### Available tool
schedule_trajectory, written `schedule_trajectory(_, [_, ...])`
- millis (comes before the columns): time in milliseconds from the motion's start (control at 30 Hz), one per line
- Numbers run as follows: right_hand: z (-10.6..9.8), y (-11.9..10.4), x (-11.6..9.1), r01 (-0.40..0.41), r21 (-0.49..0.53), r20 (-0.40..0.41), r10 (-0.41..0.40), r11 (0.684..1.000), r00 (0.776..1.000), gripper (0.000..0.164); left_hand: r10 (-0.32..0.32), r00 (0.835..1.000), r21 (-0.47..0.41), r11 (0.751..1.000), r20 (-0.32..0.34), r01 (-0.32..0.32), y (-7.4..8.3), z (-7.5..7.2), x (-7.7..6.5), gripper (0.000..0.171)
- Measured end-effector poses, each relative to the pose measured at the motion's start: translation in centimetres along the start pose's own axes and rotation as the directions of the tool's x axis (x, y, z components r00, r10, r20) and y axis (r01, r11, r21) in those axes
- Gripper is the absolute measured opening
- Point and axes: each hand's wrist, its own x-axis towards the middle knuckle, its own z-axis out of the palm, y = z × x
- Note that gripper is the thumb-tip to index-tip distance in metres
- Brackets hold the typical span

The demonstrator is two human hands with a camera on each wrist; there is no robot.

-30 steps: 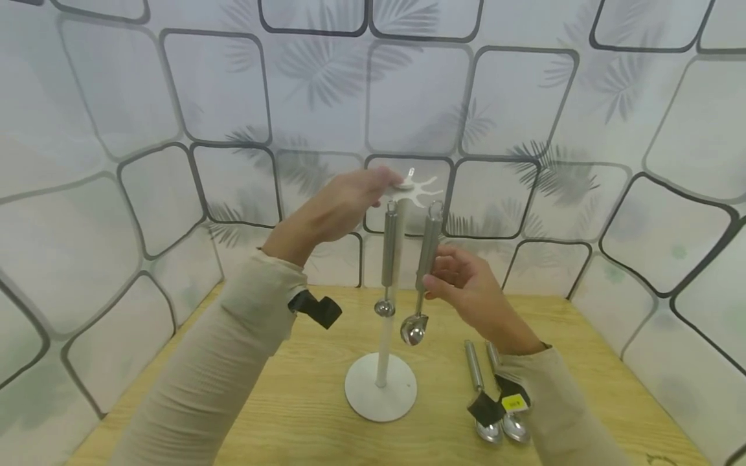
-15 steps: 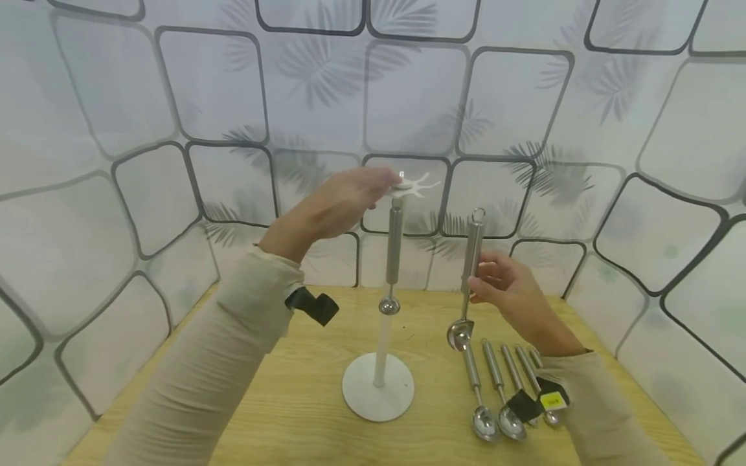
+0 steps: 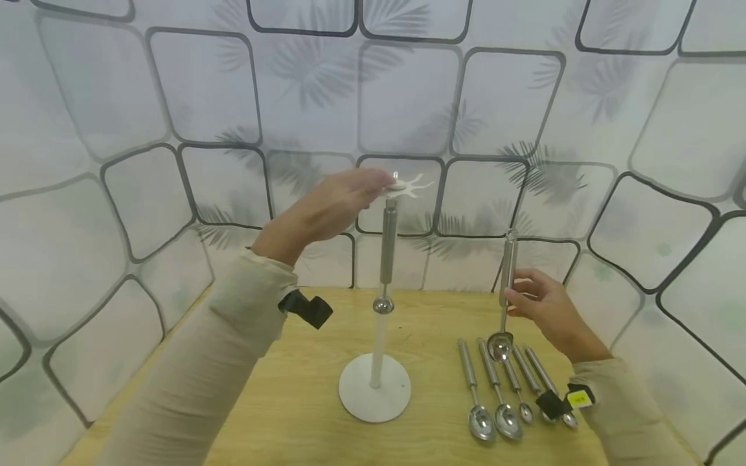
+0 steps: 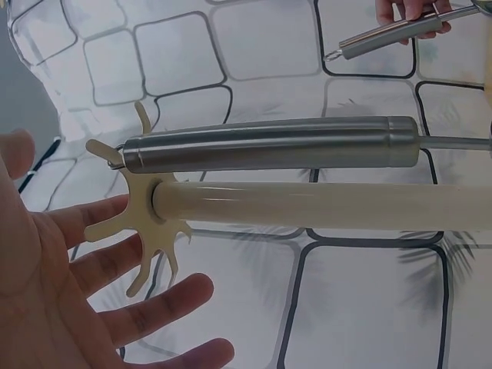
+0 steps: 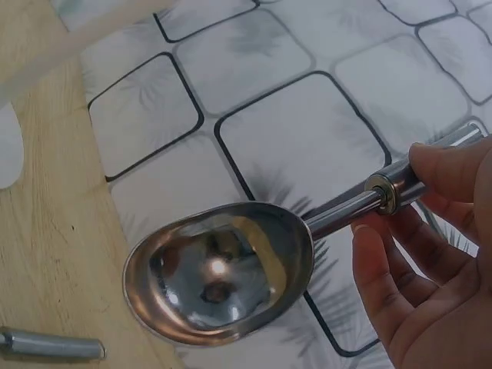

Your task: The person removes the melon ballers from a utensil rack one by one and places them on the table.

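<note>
A white utensil stand [image 3: 376, 362] has a round base, a pole and a top of radiating hooks [image 4: 142, 207]. My left hand [image 3: 326, 210] touches that top, its fingers extended behind the hooks in the left wrist view. From one hook hangs a steel utensil [image 3: 387, 249] with a thick handle and a small round bowl. To the right of the stand, my right hand [image 3: 544, 307] pinches the lower handle of a steel scoop [image 5: 219, 277] between thumb and fingers. The scoop is upright, its oval bowl down and apart from the stand.
Several steel utensils lie side by side on the wooden table [image 3: 291, 388] at the right, among them a large-bowled spoon [image 3: 481, 424] and a small-bowled one [image 3: 526, 412]. Patterned walls [image 3: 408, 97] close off the back and sides.
My right hand has carried the scoop away from the stand to the right and slightly down, over the lying utensils. The hook top has turned a little under my left hand, which stays there.
</note>
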Motion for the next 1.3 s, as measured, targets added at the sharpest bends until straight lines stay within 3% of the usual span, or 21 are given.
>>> schedule_trajectory(167, [-1.5,2.5,-1.0,-0.075,-0.019,-0.014,0.074,0.997,0.997,0.049,0.026,1.0,0.005,1.0,-0.008,-0.026,-0.1,0.0,-0.1,0.056])
schedule_trajectory(433, [-3.6,6.2,-2.6,-0.156,0.104,-0.042,0.161,0.982,0.986,0.024,0.056,0.998,0.036,0.998,-0.02,-0.056,-0.1,0.1,-0.1,0.054])
schedule_trajectory(600, [-4.8,7.9,-3.5,-0.224,0.149,-0.052,0.233,0.963,0.971,0.018,0.068,0.997,0.018,0.998,-0.02,-0.068,-0.4,0.2,0.0,0.053])
schedule_trajectory(733, [-5.9,9.6,-4.2,-0.308,0.075,-0.052,0.312,0.948,0.949,0.029,0.058,0.998,0.008,0.998,-0.013,-0.058,-0.4,0.2,-0.1,0.054])
schedule_trajectory(867, [-6.7,11.2,-4.7,-0.401,0.002,-0.027,0.401,0.916,0.916,0.057,0.043,0.999,0.008,0.999,-0.01,-0.043,-0.4,0.2,-0.2,0.054])
schedule_trajectory(1100, [-8.0,13.9,-5.1,-0.516,0.021,0.025,0.515,0.857,0.857,0.057,0.021,1.0,0.001,1.0,-0.008,-0.021,-0.2,0.2,-0.4,0.056])
schedule_trajectory(1300, [-8.7,15.8,-5.5,-0.578,0.095,0.052,0.575,0.811,0.816,0.038,0.009,1.0,-0.014,1.0,-0.015,-0.009,-0.1,0.3,-0.6,0.057])
